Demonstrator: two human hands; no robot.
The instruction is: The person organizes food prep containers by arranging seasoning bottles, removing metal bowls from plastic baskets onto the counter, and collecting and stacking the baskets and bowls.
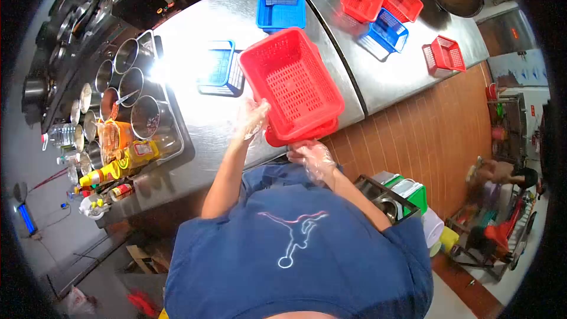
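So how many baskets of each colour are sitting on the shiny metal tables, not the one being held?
Red baskets: 3
Blue baskets: 3
Total: 6
Not counted: held red basket

Navy T-shirt (224, 260), white print (291, 240), seemingly clear gloves (317, 159)

bright | blown-out glare on steel table (183, 44) | shadow beside left blue basket (216, 66) | fisheye bend, black corners | right edge soft
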